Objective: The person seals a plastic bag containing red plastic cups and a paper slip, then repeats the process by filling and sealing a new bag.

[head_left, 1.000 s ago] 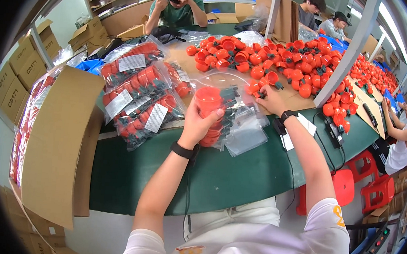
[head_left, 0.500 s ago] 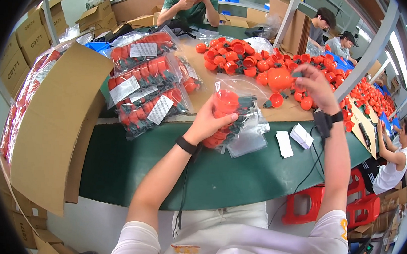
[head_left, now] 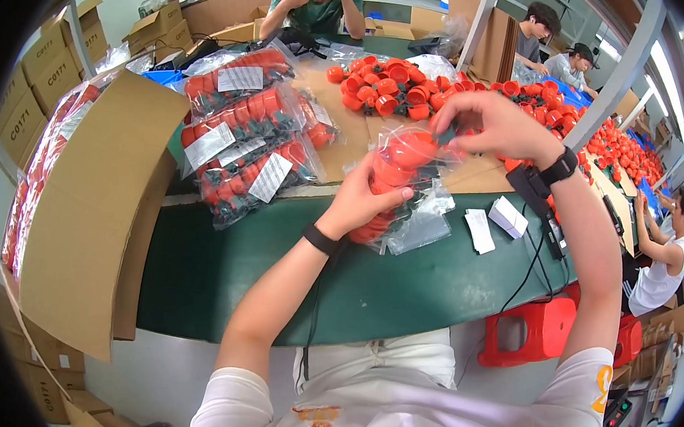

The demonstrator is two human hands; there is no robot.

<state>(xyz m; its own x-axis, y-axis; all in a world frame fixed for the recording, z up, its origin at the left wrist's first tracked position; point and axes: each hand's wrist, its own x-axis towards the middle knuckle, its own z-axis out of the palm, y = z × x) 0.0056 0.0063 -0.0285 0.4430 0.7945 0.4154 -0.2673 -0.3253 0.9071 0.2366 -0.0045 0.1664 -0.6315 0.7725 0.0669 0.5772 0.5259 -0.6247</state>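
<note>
My left hand [head_left: 359,202] grips a clear plastic bag [head_left: 423,229] with a stack of orange-red plastic cups in it, thumb across the front. At the bag's mouth, my right hand [head_left: 500,129] pinches the dark green end of another orange-red cup [head_left: 411,149]. That cup sits at the top of the stack, and the clear film hides its exact fit. Behind my hands spreads a heap of loose cups [head_left: 390,88] with dark green parts. Left of the bag lie several filled bags [head_left: 266,114] bearing white labels.
White paper slips [head_left: 480,231] and a stack of white cards [head_left: 508,218] lie right of the bag on the green table [head_left: 273,288]. A cardboard box [head_left: 96,212] stands at left, a red stool [head_left: 532,330] below right. Co-workers sit at the back and right.
My right hand has carried the cup leftward and down from over the heap to the bag's mouth. My left hand has shifted slightly right with the bag.
</note>
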